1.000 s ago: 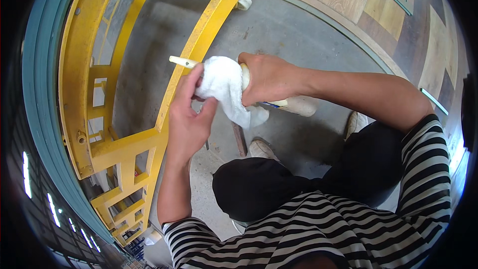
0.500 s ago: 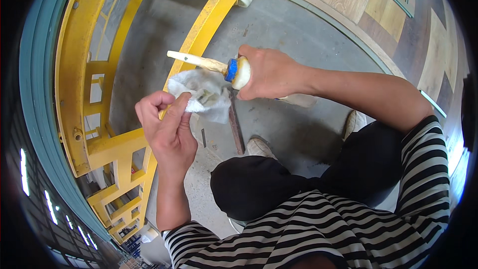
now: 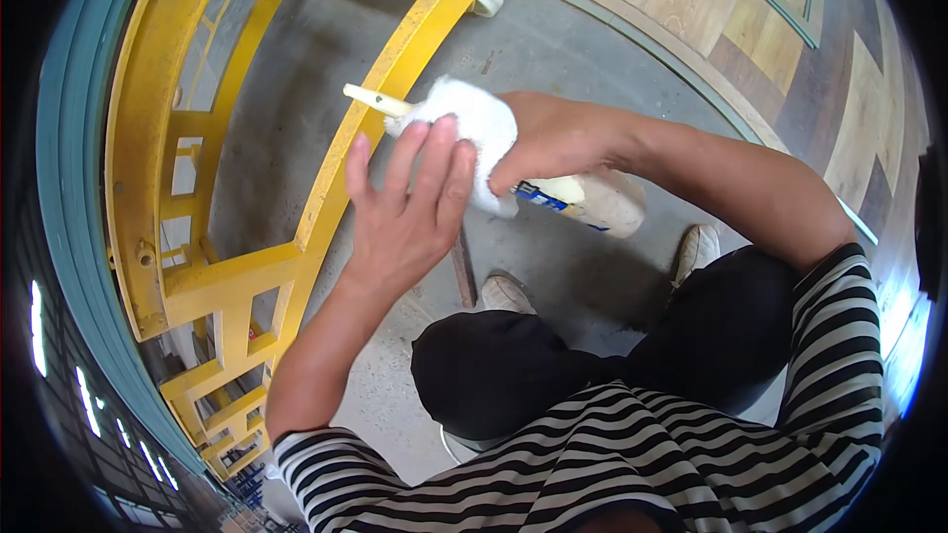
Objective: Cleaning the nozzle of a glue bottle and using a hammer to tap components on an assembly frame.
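My right hand (image 3: 553, 138) is closed around a whitish plastic glue bottle (image 3: 617, 205) with blue markings, holding it tilted. The bottle's long pale nozzle (image 3: 370, 97) points up and left, its tip bare. A crumpled white cloth (image 3: 469, 123) covers the bottle's neck and the base of the nozzle, hiding the blue collar. My left hand (image 3: 405, 202) presses the cloth against the bottle with fingers fairly straight; its thumb is hidden.
A yellow metal frame (image 3: 341, 163) stands to the left, close to my left hand, with a teal edge (image 3: 74, 197) beyond it. Wood-patterned panels (image 3: 681, 0) lie at the far right. A brown strip (image 3: 462, 271) is on the grey floor near my shoe (image 3: 506, 291).
The cloth has moved right and up from beside the nozzle onto the bottle's neck, carried by my left hand. My right hand has turned the bottle so more of its body shows.
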`<action>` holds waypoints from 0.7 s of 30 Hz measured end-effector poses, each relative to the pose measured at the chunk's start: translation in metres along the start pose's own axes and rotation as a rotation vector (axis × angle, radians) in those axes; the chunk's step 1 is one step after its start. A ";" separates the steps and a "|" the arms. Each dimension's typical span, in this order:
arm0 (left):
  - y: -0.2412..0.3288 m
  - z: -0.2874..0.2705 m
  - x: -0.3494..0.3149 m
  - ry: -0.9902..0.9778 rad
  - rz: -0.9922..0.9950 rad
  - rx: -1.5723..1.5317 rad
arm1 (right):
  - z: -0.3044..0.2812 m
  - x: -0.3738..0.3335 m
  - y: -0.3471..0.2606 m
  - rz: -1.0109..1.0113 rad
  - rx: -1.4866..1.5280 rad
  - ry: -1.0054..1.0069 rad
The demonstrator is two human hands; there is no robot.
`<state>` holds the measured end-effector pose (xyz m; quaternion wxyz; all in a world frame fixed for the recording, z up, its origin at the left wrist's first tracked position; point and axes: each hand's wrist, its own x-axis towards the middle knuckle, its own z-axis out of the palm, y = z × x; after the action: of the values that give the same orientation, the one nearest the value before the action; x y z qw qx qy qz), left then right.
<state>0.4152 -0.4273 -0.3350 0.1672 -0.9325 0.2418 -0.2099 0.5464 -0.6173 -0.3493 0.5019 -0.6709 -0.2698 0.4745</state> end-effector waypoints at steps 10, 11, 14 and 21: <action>-0.016 0.028 0.022 0.196 0.261 -0.085 | 0.017 0.006 0.023 0.138 0.275 -0.299; -0.024 0.028 0.026 0.200 0.245 -0.076 | 0.022 0.003 0.023 0.141 0.257 -0.307; -0.038 0.027 0.023 0.199 0.199 -0.027 | 0.042 -0.005 0.021 -0.179 -0.062 0.148; -0.024 0.022 0.008 0.609 0.118 -0.026 | 0.039 -0.032 -0.014 0.089 0.368 -0.209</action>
<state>0.4408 -0.4068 -0.3411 0.0869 -0.8132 0.3371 -0.4664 0.4995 -0.6229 -0.3269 0.5637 -0.5265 -0.1993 0.6044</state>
